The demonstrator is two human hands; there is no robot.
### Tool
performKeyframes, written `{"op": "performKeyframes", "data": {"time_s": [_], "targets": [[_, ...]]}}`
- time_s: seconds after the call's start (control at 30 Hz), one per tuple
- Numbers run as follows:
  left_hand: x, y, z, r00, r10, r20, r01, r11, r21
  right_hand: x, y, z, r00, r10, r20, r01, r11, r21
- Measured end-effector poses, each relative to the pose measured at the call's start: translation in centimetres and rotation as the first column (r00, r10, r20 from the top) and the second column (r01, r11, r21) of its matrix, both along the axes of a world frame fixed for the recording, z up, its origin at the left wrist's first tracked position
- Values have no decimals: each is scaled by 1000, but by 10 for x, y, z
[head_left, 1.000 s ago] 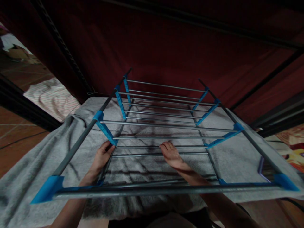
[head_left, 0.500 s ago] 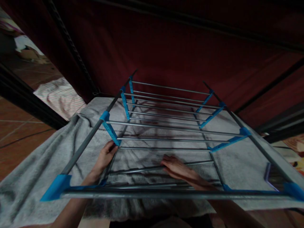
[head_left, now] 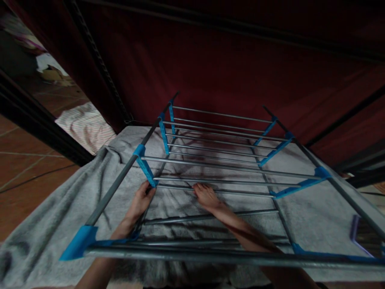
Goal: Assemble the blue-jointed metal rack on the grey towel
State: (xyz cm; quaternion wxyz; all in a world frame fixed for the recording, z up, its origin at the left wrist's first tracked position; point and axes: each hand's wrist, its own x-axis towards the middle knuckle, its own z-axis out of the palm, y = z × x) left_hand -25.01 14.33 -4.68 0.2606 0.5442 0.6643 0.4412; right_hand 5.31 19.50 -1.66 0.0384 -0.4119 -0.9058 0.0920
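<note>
A shoe rack of grey metal tubes and blue plastic brackets lies on a grey blanket. My left hand is closed around the lower left side pole, against a blue bracket. My right hand reaches into the frame, its fingers curled over the lowest crossbar of the nearest complete tier. Closer to me, a slanted metal tube lies between the side poles, passing under my right wrist. A thick crossbar with a blue corner piece spans the near end above my forearms.
Dark red fabric hangs behind the rack, with a dark post at the left. Beyond the post, a striped cloth lies on the tiled floor. A purple-edged object rests at the right.
My right hand has moved forward from the slanted tube to the tier's lowest crossbar. My left hand stays by the blue bracket. The view has shifted slightly, so everything appears farther right.
</note>
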Motion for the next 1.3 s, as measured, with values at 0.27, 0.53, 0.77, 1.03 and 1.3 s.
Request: {"op": "performKeyframes", "data": {"time_s": [0.27,0.53,0.77,1.03,1.3], "targets": [[8,-1,8,990,87,-115,-93,995,-47,2,0,5,999,-31,-12,30,998,-48],[5,-2,4,991,45,-123,-46,999,-7,3,2,4,999,-49,-5,48,991,-123],[2,4,3,997,-20,-78,18,1000,-19,6,-1,3,999,-38,-16,37,993,-109],[-1,9,5,995,-25,-99,22,999,-40,4,1,3,999,-34,-39,28,991,-134],[-10,15,3,995,-103,2,103,993,-55,6,-7,16,997,4,-82,-7,999,-41]]}}
